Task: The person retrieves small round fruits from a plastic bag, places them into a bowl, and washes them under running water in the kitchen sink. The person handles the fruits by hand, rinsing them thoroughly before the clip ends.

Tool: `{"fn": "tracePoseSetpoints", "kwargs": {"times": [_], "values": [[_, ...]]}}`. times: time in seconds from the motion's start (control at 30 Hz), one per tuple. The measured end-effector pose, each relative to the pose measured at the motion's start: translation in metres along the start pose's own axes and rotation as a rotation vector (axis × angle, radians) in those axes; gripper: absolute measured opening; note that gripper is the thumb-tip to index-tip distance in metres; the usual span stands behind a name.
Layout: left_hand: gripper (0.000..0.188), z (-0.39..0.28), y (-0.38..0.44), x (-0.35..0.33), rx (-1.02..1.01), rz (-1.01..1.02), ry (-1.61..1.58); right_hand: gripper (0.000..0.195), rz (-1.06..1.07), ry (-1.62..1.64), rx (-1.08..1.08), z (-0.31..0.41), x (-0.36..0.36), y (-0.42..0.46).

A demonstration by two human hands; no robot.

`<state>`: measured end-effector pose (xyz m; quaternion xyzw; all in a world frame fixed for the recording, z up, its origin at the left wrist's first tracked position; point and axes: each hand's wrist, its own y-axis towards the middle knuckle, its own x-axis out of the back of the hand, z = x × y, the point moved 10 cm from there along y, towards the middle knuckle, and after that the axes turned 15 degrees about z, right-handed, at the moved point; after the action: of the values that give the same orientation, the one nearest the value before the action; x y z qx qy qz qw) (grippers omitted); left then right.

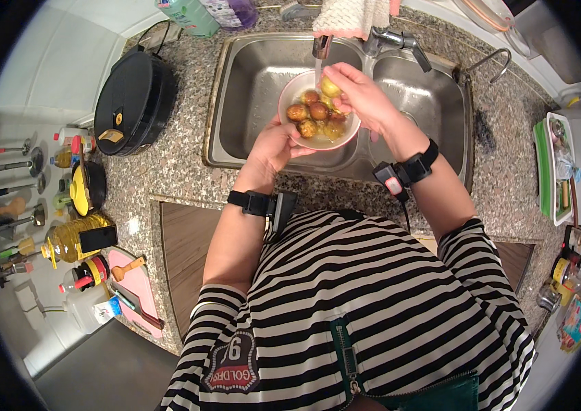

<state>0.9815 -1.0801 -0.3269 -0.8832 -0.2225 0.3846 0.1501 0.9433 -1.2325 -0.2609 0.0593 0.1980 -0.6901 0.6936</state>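
My left hand (278,142) grips the rim and side of a round bowl (332,144) with a pinkish edge, held over the double sink. Several small round brown and yellowish fruits or vegetables (319,111) lie wet in the bowl. Between the thumb and fingers of my right hand (360,95) is one yellowish round piece (330,87), just above the bowl's right side. Water runs from the faucet spout (323,47) into the bowl. What exactly the round pieces are, I cannot tell.
The steel sink (249,92) has a second basin at right, beside a lever faucet (398,41). A black round electric appliance (136,103) stands left. Farther left are an oil bottle (67,240) and a pink cutting board (139,280) with a knife. A green-and-white tray (544,169) is at right.
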Motion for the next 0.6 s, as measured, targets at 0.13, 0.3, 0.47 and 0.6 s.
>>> {"fn": "tracePoseSetpoints", "kwargs": {"times": [0.13,0.3,0.47,0.6], "values": [[0.058,0.013,0.008,0.021,0.086,-0.048,-0.061,0.038,0.038,0.219,-0.045,-0.004,-0.009,0.01],[0.058,0.012,-0.003,0.041,0.013,-0.133,-0.056,0.033,0.168,0.372,-0.026,-0.012,-0.019,0.013],[0.059,0.005,-0.004,0.05,-0.007,-0.137,-0.085,0.031,0.077,0.324,-0.046,-0.019,-0.019,0.018],[0.052,0.007,0.015,0.073,0.06,-0.199,-0.094,0.03,-0.023,0.291,-0.033,-0.025,-0.004,0.022]]}}
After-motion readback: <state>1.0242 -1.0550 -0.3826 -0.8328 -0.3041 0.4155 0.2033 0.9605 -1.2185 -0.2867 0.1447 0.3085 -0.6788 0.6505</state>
